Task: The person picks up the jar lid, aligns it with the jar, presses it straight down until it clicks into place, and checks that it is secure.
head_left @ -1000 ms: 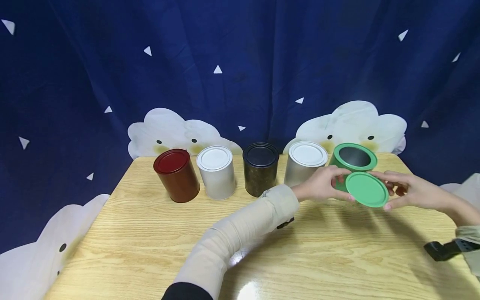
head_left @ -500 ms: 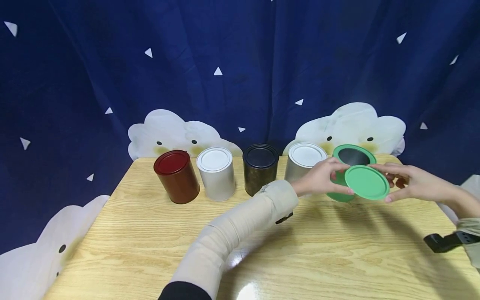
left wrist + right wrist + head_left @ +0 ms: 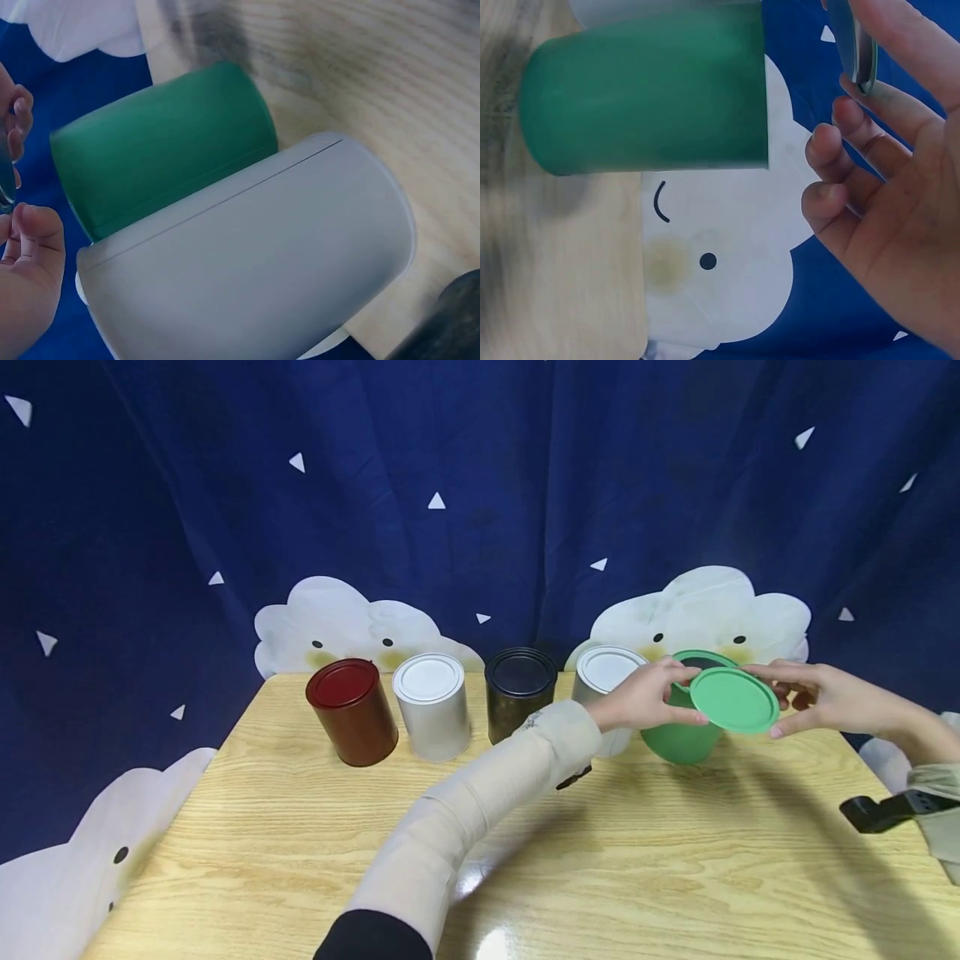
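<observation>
A round green lid (image 3: pixel 735 700) is held up in the air, tilted toward the head camera. My left hand (image 3: pixel 651 695) pinches its left edge between thumb and fingers. At the opposite edge my right hand (image 3: pixel 832 700) pinches it the same way; in the right wrist view the lid (image 3: pixel 864 56) shows edge-on and the remaining fingers curl loosely. Behind and just below the lid stands the uncovered green can (image 3: pixel 681 739), its mouth partly hidden by the lid. In the left wrist view the green can (image 3: pixel 169 146) stands close beside a white can (image 3: pixel 247 255).
Left of the green can, a white can (image 3: pixel 611 670), a black can (image 3: pixel 520 693), another white can (image 3: pixel 433 710) and a dark red can (image 3: pixel 352 714) stand in a row, all lidded. They stand toward the far edge of the wooden table (image 3: pixel 300 852), before a blue curtain (image 3: pixel 480 460).
Both hands have raised the green lid, and it now covers more of the green can's mouth in the head view. The other cans have stayed put.
</observation>
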{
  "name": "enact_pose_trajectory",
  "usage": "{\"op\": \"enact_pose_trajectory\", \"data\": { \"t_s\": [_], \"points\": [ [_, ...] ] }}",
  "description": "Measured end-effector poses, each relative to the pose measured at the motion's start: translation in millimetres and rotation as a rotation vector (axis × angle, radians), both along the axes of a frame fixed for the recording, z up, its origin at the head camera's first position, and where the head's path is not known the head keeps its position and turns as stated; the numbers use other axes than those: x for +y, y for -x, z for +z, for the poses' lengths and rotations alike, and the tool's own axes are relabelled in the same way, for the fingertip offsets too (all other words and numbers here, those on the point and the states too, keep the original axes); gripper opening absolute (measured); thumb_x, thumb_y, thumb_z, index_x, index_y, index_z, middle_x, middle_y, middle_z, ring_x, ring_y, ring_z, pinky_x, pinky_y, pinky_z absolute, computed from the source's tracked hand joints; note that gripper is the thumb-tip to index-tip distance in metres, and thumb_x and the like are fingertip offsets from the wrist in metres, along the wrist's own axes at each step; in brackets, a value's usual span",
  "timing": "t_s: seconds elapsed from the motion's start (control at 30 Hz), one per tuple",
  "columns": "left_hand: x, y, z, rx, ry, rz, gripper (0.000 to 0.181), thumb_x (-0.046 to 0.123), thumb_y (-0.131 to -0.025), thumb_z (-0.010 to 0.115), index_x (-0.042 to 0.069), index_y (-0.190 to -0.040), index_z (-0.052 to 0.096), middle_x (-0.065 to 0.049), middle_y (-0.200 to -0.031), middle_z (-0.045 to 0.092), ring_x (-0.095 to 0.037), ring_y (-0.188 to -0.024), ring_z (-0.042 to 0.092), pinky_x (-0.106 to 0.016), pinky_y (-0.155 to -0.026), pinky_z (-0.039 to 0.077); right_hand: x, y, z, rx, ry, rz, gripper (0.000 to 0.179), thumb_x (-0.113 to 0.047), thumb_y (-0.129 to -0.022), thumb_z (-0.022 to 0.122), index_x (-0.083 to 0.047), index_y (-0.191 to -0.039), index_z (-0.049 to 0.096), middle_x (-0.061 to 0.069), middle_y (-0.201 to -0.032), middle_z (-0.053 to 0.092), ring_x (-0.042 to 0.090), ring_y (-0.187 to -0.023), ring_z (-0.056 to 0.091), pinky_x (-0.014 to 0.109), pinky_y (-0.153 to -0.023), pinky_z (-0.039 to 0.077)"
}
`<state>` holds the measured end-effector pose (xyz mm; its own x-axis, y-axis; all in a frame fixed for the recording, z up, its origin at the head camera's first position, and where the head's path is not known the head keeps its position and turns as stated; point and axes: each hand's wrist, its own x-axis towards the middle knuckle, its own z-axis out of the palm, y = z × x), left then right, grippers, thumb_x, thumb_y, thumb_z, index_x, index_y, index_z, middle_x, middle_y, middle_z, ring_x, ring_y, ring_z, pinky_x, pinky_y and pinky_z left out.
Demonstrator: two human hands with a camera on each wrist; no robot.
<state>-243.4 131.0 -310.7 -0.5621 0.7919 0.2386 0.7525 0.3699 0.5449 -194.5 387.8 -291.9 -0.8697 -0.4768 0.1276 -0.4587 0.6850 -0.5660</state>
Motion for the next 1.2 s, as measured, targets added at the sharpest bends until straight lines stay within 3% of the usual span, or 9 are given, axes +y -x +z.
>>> {"op": "enact_pose_trajectory", "data": {
  "t_s": [0.27, 0.4, 0.53, 0.7, 1.03, 1.2],
  "points": [
    [2.0, 10.4, 8.5, 0.046, 0.004, -0.018, 0.062, 0.031, -0.081, 0.069, 0.006, -0.133, 0.046, -0.005, -0.111, 0.052, -0.009, -0.090, 0.048, -0.008, -0.073, 0.034, 3, 12.5, 7.6, -0.018, -0.008, -0.017, 0.072, 0.001, -0.068, 0.076, -0.005, -0.132, 0.046, 0.001, -0.078, 0.044, 0.013, -0.069, 0.040, 0.027, -0.051, 0.036],
    [1.9, 15.4, 7.0, 0.111, 0.048, 0.010, 0.063, 0.035, -0.081, 0.067, 0.008, -0.134, 0.046, -0.002, -0.117, 0.052, -0.008, -0.108, 0.043, -0.010, -0.089, 0.024, 4, 18.3, 9.3, -0.026, 0.005, 0.006, 0.070, 0.003, -0.068, 0.075, -0.005, -0.132, 0.047, 0.001, -0.081, 0.044, 0.013, -0.071, 0.040, 0.026, -0.052, 0.038],
    [2.0, 19.6, 8.5, 0.156, 0.103, 0.042, 0.063, 0.040, -0.082, 0.065, 0.011, -0.134, 0.045, -0.001, -0.124, 0.051, -0.008, -0.112, 0.040, -0.014, -0.094, 0.019, 3, 24.1, 12.3, -0.067, -0.006, -0.006, 0.069, 0.001, -0.071, 0.074, -0.004, -0.133, 0.044, 0.001, -0.084, 0.045, 0.013, -0.072, 0.041, 0.026, -0.055, 0.040],
    [3.9, 26.1, 11.5, 0.126, 0.127, 0.100, 0.064, 0.043, -0.083, 0.063, 0.013, -0.136, 0.043, 0.002, -0.127, 0.048, -0.009, -0.112, 0.038, -0.014, -0.089, 0.025, 3, 34.0, 18.7, -0.120, -0.050, -0.043, 0.071, -0.004, -0.074, 0.072, -0.005, -0.137, 0.039, 0.004, -0.085, 0.047, 0.014, -0.073, 0.045, 0.027, -0.059, 0.042],
    [7.9, 34.6, 13.5, 0.073, 0.193, 0.157, 0.064, 0.046, -0.086, 0.057, 0.018, -0.140, 0.038, 0.004, -0.133, 0.042, -0.012, -0.112, 0.035, -0.019, -0.086, 0.030, 8, 54.5, 19.8, -0.258, -0.077, -0.022, 0.071, -0.009, -0.080, 0.068, -0.005, -0.141, 0.031, 0.005, -0.093, 0.050, 0.014, -0.081, 0.047, 0.028, -0.065, 0.042],
    [11.0, 35.3, 13.1, 0.056, 0.219, 0.188, 0.065, 0.048, -0.086, 0.056, 0.020, -0.141, 0.036, 0.006, -0.135, 0.039, -0.010, -0.112, 0.034, -0.019, -0.084, 0.028, 11, 59.7, 16.8, -0.308, -0.061, -0.026, 0.074, -0.010, -0.080, 0.068, -0.004, -0.142, 0.028, -0.005, -0.104, 0.050, 0.011, -0.087, 0.048, 0.029, -0.070, 0.043]
  ]
}}
